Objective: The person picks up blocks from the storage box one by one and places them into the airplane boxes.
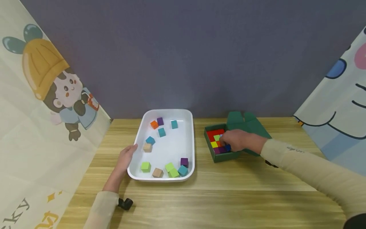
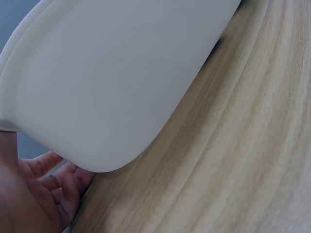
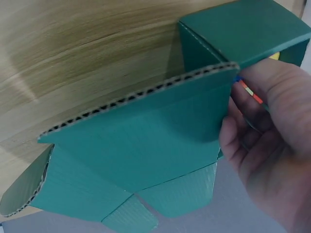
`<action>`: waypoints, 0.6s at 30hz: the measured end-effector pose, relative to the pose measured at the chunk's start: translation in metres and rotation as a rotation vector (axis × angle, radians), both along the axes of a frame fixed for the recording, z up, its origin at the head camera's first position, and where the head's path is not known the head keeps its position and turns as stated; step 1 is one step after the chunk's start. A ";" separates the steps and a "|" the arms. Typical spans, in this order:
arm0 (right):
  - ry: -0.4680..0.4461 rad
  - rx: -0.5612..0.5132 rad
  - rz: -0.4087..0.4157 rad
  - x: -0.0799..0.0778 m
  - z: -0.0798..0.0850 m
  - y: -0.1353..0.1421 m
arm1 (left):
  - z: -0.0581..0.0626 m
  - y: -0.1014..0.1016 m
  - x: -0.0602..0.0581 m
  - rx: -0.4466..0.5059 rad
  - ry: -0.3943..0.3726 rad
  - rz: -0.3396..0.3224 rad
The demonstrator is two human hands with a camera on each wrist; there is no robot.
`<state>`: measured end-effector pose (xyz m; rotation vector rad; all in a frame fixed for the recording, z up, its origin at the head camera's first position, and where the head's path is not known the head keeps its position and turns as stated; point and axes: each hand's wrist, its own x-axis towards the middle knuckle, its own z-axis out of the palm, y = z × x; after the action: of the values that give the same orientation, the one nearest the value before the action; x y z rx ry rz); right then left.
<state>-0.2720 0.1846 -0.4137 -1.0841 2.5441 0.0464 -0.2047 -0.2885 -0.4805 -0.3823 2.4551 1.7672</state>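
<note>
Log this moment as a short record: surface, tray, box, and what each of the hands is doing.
surface: wood-grain table
tray: white tray, left of the box, holding scattered blocks in orange, purple, teal, lime and tan
box: green box, lid open, multicoloured blocks inside, red ones among them
left hand: left hand holds the tray's left edge
right hand: right hand reaches into the box; its grip is hidden

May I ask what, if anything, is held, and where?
The left hand holds the white tray by its left rim; whether the right hand holds anything is unclear.
</note>
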 end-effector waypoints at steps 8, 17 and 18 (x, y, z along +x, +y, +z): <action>0.037 0.021 0.008 0.000 -0.003 -0.001 | 0.002 0.001 -0.001 -0.004 0.017 -0.011; 0.036 0.013 0.029 0.003 0.004 -0.006 | 0.000 0.000 0.001 -0.012 0.002 -0.004; 0.037 0.001 0.035 0.004 0.007 -0.009 | 0.000 0.000 0.001 -0.014 0.002 -0.006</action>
<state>-0.2677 0.1757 -0.4066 -1.1376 2.5577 0.0783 -0.2041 -0.2887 -0.4806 -0.3736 2.4683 1.7501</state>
